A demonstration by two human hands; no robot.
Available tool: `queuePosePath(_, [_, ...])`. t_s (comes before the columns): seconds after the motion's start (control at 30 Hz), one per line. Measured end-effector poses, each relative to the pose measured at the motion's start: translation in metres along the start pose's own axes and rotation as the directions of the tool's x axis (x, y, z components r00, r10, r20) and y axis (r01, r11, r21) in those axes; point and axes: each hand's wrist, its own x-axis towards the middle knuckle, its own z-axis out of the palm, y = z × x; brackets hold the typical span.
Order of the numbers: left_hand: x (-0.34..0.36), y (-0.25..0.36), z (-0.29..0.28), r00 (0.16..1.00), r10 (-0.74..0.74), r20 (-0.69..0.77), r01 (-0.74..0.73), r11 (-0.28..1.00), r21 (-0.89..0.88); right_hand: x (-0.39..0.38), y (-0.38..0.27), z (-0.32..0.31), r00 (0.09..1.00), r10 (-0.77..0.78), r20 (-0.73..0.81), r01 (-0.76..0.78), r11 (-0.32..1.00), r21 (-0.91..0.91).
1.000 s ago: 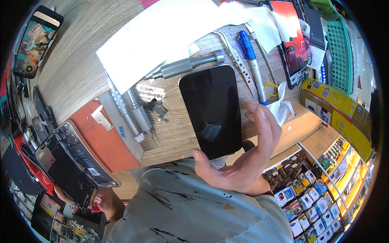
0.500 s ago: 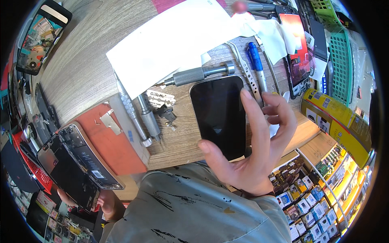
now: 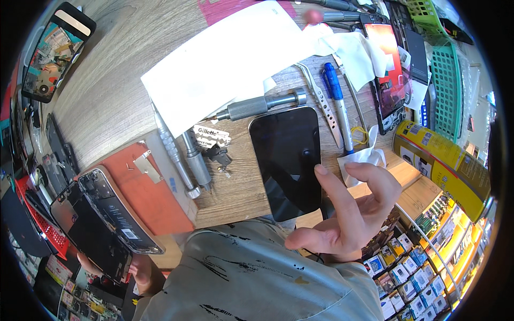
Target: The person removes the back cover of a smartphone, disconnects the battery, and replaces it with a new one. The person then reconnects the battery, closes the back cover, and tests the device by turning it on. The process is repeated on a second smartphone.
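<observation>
A black phone (image 3: 284, 166) lies face up at the table's near edge, its screen dark. My right hand (image 3: 348, 214) is beside it with fingers apart. The index fingertip is at the phone's right edge; whether it touches is hard to tell. The thumb points left, below and off the phone. At the lower left my left hand (image 3: 142, 273) grips a dark phone screen panel (image 3: 91, 230) by its lower end. That panel sits against an opened phone body (image 3: 119, 211) with its battery showing, which overlaps an orange pad (image 3: 152, 198).
White paper (image 3: 225, 64) covers the middle. Around it lie a screwdriver (image 3: 257, 107), a razor blade (image 3: 211, 136), a small black part (image 3: 218, 155), perforated tweezers (image 3: 324, 104) and a blue-capped pen (image 3: 333, 80). A yellow box (image 3: 441, 160) and green basket (image 3: 447, 91) stand right.
My right hand has drawn back toward me, its thumb leaving the phone's left side. The phone has shifted slightly nearer. My left hand stays about where it was.
</observation>
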Motion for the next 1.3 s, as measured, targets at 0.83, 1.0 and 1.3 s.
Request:
queuePosePath(0.83, [0.0,-0.003,0.002,0.996,0.048,0.069,-0.03,0.972,-0.233,0.017,0.04,0.016,0.936,-0.305,-0.173,0.321,0.945,0.068])
queuePosePath(1.0, [0.004,0.001,0.005,0.998,0.032,0.06,-0.018,0.975,-0.222,0.007,0.034,0.013,0.968,-0.2,-0.151,0.21,0.976,0.053])
queuePosePath(1.3, [0.002,-0.01,0.001,0.997,0.076,0.01,-0.073,0.986,-0.151,0.017,0.023,0.017,0.996,-0.074,-0.05,0.078,0.994,0.082])
